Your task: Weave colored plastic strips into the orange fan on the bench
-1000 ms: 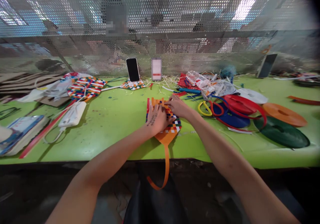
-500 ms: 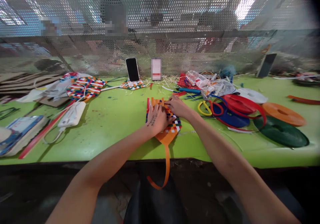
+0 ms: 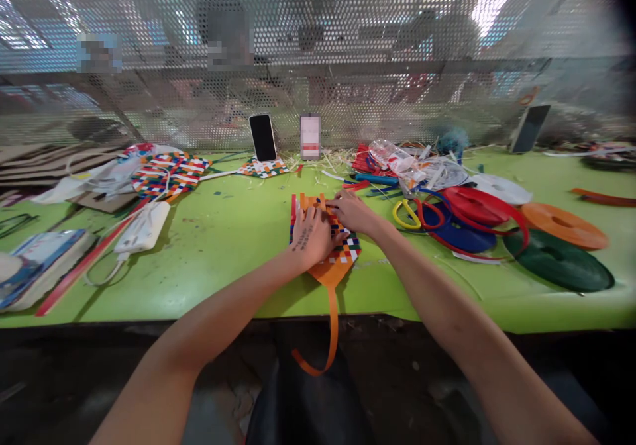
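A woven piece of coloured strips, mostly orange with a chequered part, lies on the green table in front of me. An orange strip hangs from it over the table's front edge. My left hand lies flat on the woven piece with its fingers stretched out, pressing it down. My right hand rests on the far right part of the weave, fingers bent and pinched on a strip near the top edge.
Rolls of red, blue, orange and dark green strip lie at the right, with yellow-handled scissors. Two phones lean on the perforated metal screen. More woven pieces, a white power bank and a book sit left.
Almost nothing differs. Both hands stay on the woven piece; the right hand's fingers shift only slightly at the top edge.
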Motion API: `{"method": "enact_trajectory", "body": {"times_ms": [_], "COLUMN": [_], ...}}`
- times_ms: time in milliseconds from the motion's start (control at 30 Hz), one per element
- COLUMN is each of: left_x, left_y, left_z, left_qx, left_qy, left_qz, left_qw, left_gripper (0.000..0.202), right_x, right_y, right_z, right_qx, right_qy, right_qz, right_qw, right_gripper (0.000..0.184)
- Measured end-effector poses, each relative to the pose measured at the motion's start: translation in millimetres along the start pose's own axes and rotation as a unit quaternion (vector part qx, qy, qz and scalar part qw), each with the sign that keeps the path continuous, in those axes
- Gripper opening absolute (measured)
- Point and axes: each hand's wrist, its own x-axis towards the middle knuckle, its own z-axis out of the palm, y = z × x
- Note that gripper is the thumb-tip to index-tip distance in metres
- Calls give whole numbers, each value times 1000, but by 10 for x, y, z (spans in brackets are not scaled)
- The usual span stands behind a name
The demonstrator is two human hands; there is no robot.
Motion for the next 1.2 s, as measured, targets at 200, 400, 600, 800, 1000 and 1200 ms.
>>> {"method": "enact_trajectory", "body": {"times_ms": [200, 400, 600, 800, 1000, 1200], "left_x": [4, 16, 61, 70, 84, 101], "left_y": [7, -37, -143, -157, -149, -164], "left_z": [-16, 29, 73, 57, 10, 10], "left_qx": [-6, -33, -85, -87, -80, -86], "left_qy": [-7, 3, -15, -8, -44, -57], "left_qz": [-6, -4, 5, 7, -2, -1], "left_qw": [1000, 999, 996, 996, 996, 995], "left_gripper": [67, 66, 67, 64, 62, 65], "right_x": [53, 110, 104, 57, -99, -174], "right_y": [114, 202, 184, 52, 90, 368], "right_z": [19, 85, 59, -51, -282, -508], "right_qx": [45, 76, 79, 88, 68, 41], "right_qy": [7, 26, 26, 36, 86, -110], "right_qz": [12, 19, 28, 36, 151, 239], "right_qw": [999, 997, 996, 995, 982, 964], "right_gripper": [45, 45, 46, 36, 54, 14]}}
